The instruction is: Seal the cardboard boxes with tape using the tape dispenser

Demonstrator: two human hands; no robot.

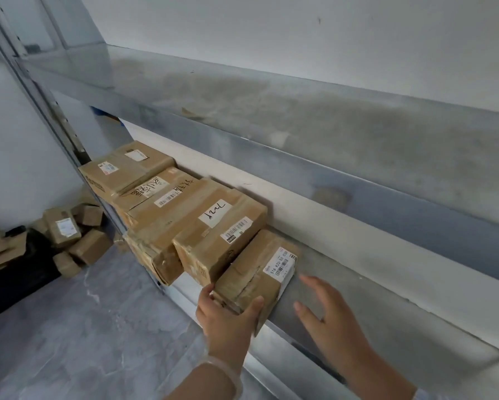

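Box (251, 272), left hand (228, 321) gripping, right hand (329, 321) beside

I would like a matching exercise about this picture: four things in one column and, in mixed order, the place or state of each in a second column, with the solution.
Column one
1. left hand
2. right hand
3. box with the handwritten white label
4. pile of small boxes

Column two
A. on the floor, left of the shelf
B. fingers spread, right of the small barcode-labelled box
C. grips the near end of the small barcode-labelled box
D. on the shelf, beside the small barcode-labelled box

Pairs: 1-C, 2-B, 3-D, 4-A
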